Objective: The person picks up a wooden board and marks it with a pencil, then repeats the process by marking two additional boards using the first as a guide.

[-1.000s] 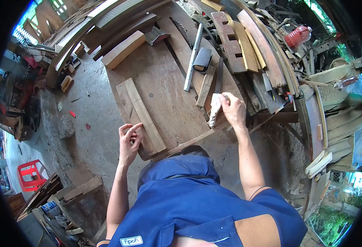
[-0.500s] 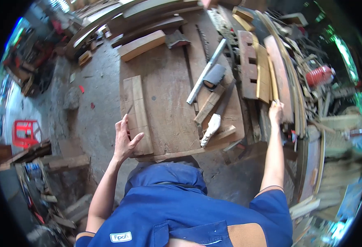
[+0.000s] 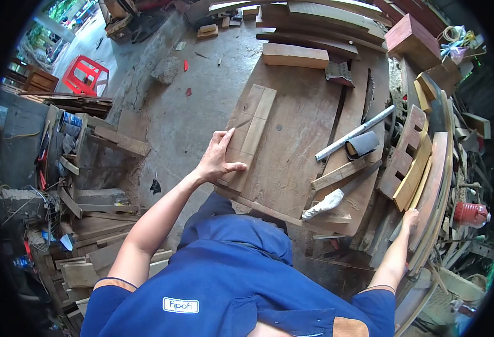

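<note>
Two pale wooden pieces (image 3: pixel 256 123) with cross lines drawn on them lie side by side on the left of the workbench (image 3: pixel 297 135). My left hand (image 3: pixel 217 160) rests on their near end, thumb spread away from the fingers. Out to the right, my right hand (image 3: pixel 410 219) is closed around the near end of a thin wooden strip (image 3: pixel 421 184). That strip lies among longer boards, beside a yellowish board (image 3: pixel 414 168) and a notched wooden block (image 3: pixel 403 151). My right fingertips are hard to make out.
On the bench lie a metal bar (image 3: pixel 354 133), a sandpaper-wrapped block (image 3: pixel 362 145), a saw-like blade with a white-wrapped handle (image 3: pixel 324 204) and a thick timber (image 3: pixel 295 55). A red plastic stool (image 3: pixel 87 76) stands at far left. Scrap wood (image 3: pixel 95 247) is piled at lower left.
The view has swung, so the bench appears farther right and tilted. My left hand stays at the wooden pieces. My right hand is still at the strip's near end.
</note>
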### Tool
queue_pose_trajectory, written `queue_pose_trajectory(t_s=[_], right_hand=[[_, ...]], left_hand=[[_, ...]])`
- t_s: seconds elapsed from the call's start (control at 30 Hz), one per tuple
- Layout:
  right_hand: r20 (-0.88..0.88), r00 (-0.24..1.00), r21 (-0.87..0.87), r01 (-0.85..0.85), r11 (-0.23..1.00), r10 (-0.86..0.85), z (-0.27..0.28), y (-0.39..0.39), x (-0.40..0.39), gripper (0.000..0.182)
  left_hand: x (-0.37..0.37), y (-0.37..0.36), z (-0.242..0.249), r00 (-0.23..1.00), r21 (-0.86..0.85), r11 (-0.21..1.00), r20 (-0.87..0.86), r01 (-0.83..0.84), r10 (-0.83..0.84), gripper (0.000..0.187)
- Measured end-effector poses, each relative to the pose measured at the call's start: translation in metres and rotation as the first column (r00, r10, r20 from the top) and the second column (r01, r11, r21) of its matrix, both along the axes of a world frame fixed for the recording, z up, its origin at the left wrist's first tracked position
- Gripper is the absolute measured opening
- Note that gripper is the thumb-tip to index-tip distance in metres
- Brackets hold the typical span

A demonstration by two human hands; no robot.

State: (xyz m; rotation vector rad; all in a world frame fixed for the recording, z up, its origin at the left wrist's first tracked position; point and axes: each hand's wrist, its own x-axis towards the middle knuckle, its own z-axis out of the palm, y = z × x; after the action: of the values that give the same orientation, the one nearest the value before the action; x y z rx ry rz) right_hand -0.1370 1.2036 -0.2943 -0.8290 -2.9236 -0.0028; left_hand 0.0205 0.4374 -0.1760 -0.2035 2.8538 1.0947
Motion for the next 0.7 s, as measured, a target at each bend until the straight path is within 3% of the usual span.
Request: queue_pose_trajectory(t_s=[0.1,0.17,0.2,0.23,0.3,0.33,0.4,0.43,0.5,0.57,0.6,0.63,0.7], right_hand=[[0.032,0.998,0.034,0.055,0.998,-0.056,0.019,-0.002,0.006,0.038],[-0.187,0.982,-0.109,0.007,0.994,-0.028,0.021,0.008,0.010,0.043],[-0.184,0.983,-0.166,-0.003,0.986,-0.028,0.036,0.001,0.019,0.046],[-0.303,0.953,-0.133,-0.047,0.990,0.004,0.039,-0.002,0.022,0.045],[-0.248,0.956,-0.409,0.045,0.911,-0.158,0.051,-0.005,0.037,0.041],[-0.245,0.956,-0.404,0.051,0.914,-0.162,0.059,-0.015,0.046,0.041],[-0.403,0.908,-0.475,-0.099,0.875,-0.116,0.071,-0.037,0.065,0.034],[-0.403,0.907,-0.473,-0.088,0.877,-0.127,0.082,-0.057,0.076,0.034],[-0.555,0.827,-0.529,-0.270,0.805,-0.087,0.116,-0.115,0.090,0.033],[-0.528,0.847,-0.590,-0.316,0.743,-0.058,0.149,-0.166,0.100,0.027],[-0.526,0.848,-0.664,-0.360,0.655,-0.067,0.167,-0.197,0.104,0.026],[-0.521,0.850,-0.731,-0.399,0.554,-0.074,0.180,-0.227,0.107,0.025],[-0.514,0.855,-0.836,-0.482,0.262,-0.067,0.200,-0.285,0.109,0.022]], left_hand=[[-0.001,-0.001,-0.002,1.000,-0.007,1.000,0.002,0.009,-0.009,0.121],[-0.001,-0.002,-0.003,1.000,-0.012,1.000,-0.001,0.015,-0.015,0.121],[-0.001,-0.002,-0.003,1.000,-0.013,1.000,0.006,0.014,-0.014,0.121],[-0.001,-0.003,-0.004,1.000,-0.023,1.000,0.007,0.016,-0.016,0.122],[-0.002,-0.003,-0.005,1.000,-0.026,0.999,0.013,0.026,-0.025,0.122],[-0.002,-0.003,-0.004,0.999,-0.034,0.999,0.017,0.030,-0.029,0.122],[-0.005,-0.003,-0.005,0.999,-0.038,0.998,0.019,0.043,-0.042,0.123],[-0.005,-0.004,-0.005,0.999,-0.042,0.998,0.018,0.050,-0.049,0.121],[-0.005,-0.008,-0.005,0.997,-0.039,0.996,0.012,0.076,-0.075,0.120],[-0.007,-0.014,-0.010,0.997,0.118,0.991,0.041,0.061,-0.067,0.116],[-0.007,-0.018,-0.013,0.995,0.059,0.993,0.022,0.099,-0.100,0.104],[-0.009,-0.021,-0.011,0.995,0.061,0.993,0.013,0.102,-0.103,0.104],[-0.011,-0.025,-0.005,0.998,0.309,0.950,0.042,0.039,-0.055,0.091]])
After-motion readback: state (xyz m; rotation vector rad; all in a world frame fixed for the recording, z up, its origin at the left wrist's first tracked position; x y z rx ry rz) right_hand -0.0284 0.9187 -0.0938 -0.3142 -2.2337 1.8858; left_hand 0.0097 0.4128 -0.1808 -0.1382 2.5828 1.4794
